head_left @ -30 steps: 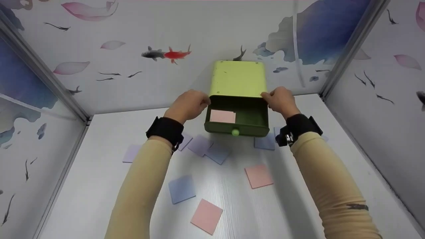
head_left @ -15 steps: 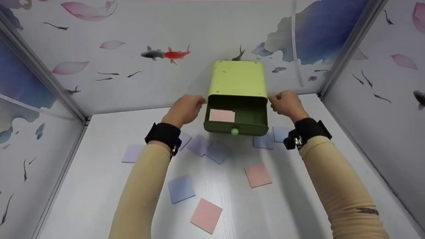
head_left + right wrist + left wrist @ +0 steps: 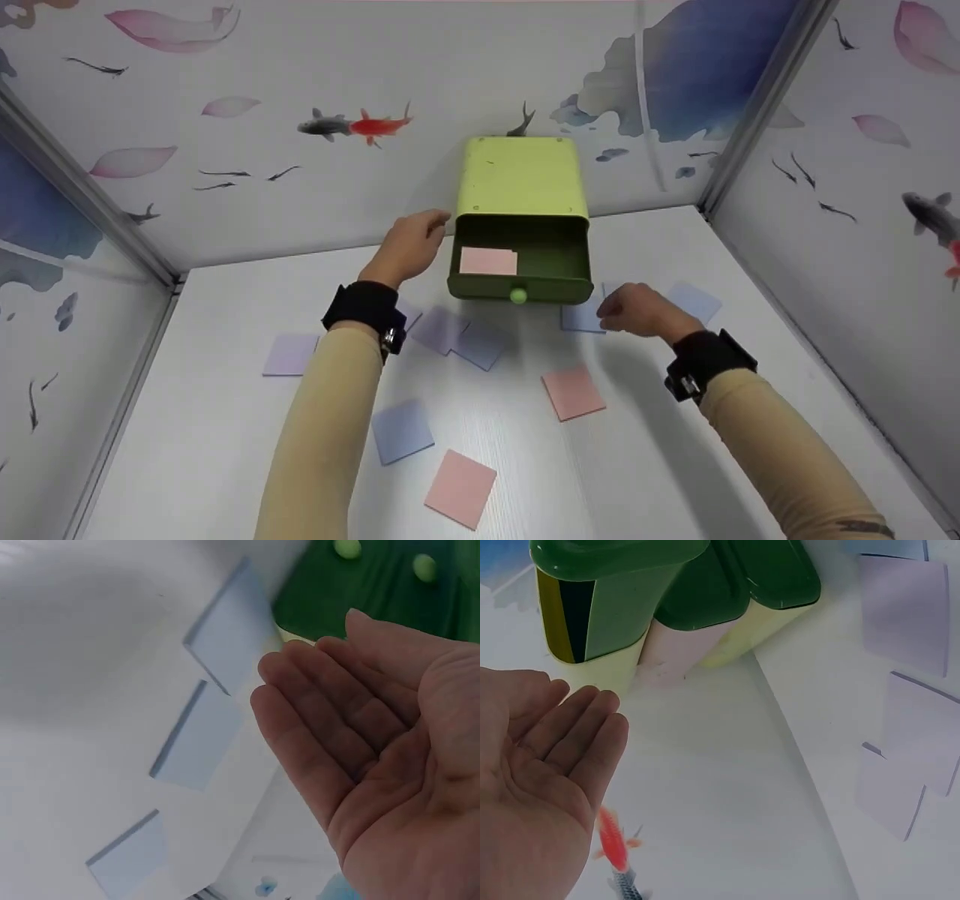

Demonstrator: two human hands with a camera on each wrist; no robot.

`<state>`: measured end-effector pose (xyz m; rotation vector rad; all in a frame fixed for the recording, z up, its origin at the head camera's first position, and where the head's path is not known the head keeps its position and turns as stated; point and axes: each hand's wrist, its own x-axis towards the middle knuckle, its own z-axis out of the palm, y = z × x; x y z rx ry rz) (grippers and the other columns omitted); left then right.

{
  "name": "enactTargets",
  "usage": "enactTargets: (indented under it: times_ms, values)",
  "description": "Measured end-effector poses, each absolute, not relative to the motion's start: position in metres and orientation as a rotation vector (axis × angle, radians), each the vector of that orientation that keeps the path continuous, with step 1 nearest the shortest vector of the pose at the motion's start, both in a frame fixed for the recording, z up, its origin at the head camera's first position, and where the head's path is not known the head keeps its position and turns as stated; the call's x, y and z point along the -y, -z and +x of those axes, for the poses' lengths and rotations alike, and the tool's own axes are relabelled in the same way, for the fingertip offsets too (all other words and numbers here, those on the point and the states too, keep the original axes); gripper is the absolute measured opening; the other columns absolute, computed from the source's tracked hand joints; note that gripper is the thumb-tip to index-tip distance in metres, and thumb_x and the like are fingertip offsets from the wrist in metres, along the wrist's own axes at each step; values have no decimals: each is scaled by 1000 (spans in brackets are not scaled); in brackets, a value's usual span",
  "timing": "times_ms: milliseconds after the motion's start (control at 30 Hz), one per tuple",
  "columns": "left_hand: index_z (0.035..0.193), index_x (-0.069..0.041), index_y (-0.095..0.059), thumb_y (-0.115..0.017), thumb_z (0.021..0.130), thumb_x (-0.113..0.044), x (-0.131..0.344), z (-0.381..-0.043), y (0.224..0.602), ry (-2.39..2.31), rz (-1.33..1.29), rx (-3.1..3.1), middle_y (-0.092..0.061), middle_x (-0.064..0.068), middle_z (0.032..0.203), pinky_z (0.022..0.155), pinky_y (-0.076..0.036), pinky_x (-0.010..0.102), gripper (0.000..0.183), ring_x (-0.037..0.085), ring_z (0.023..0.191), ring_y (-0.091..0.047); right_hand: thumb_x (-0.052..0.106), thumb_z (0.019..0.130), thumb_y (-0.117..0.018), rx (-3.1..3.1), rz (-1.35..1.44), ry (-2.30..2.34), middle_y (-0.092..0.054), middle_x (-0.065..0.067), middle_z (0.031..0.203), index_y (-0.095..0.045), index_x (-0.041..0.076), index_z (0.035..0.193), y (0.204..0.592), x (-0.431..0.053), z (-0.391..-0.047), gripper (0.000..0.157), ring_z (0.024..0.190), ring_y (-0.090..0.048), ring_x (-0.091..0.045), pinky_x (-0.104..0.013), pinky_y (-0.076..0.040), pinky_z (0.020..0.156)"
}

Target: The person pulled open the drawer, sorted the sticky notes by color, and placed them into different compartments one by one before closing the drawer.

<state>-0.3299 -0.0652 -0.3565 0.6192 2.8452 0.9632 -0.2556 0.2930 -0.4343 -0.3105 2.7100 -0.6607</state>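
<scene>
A small chest of drawers (image 3: 521, 176) with a yellow-green top stands against the back wall, its green top drawer (image 3: 480, 288) pulled out. Inside that drawer lies a pink pad of paper (image 3: 487, 261). My left hand (image 3: 409, 244) hovers at the chest's left side, empty, fingers loosely bent; the left wrist view shows its bare palm (image 3: 547, 772). To the right of the drawer, my right hand (image 3: 646, 310) is above blue square note pads (image 3: 581, 319), partly covering them. Nothing shows in its palm (image 3: 375, 765) in the right wrist view.
Pink pads (image 3: 461, 489) and a blue pad (image 3: 403, 431) lie on the white table (image 3: 525, 480) in front. Purple pads (image 3: 291, 354) are at the left, another blue pad (image 3: 694, 301) at the right. Printed walls (image 3: 247, 67) enclose the table.
Both hands have come away from the chest's sides. The right hand has moved down and forward over the blue pads; the left has shifted slightly left. The drawer stays out.
</scene>
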Motion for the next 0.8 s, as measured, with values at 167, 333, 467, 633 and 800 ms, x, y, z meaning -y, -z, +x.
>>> enactTargets:
  times_ms: [167, 333, 467, 633, 800]
  values:
    - [145, -7, -46, -38, 105, -17, 60, -331, 356, -952, 640, -2837, -52, 13, 145, 112, -40, 41, 41, 27, 134, -49, 11, 88, -69, -2721, -486, 628, -73, -10, 102, -73, 3, 111, 460, -278, -243, 24, 89, -66, -21, -40, -56, 78]
    - [147, -9, -42, -38, 106, -15, 56, -332, 357, -910, 669, -2833, -48, 12, 148, 113, -38, 40, 42, 27, 136, -46, 11, 86, -73, -2686, -549, 612, -73, -6, 103, -72, 5, 114, 472, -263, -232, 29, 93, -66, -18, -38, -56, 81]
    - [149, -12, -39, -37, 106, -15, 53, -333, 357, -965, 664, -2827, -47, 11, 149, 111, -39, 40, 44, 28, 131, -51, 13, 84, -75, -2675, -599, 545, -72, -7, 108, -70, 6, 118, 480, -255, -222, 35, 99, -66, -21, -41, -55, 86]
    - [145, -11, -46, -39, 105, -14, 51, -334, 357, -1029, 704, -2833, -51, 9, 146, 114, -37, 37, 41, 26, 134, -49, 19, 78, -80, -2721, -760, 291, -68, -5, 118, -67, 9, 122, 493, -247, -212, 47, 111, -63, -23, -41, -54, 92]
    - [141, -8, -51, -39, 105, -12, 50, -336, 355, -1048, 716, -2820, -53, 10, 144, 115, -35, 37, 39, 25, 138, -45, 29, 71, -86, -2754, -887, 57, -61, -5, 129, -60, 12, 129, 505, -239, -205, 65, 120, -57, -23, -39, -54, 94]
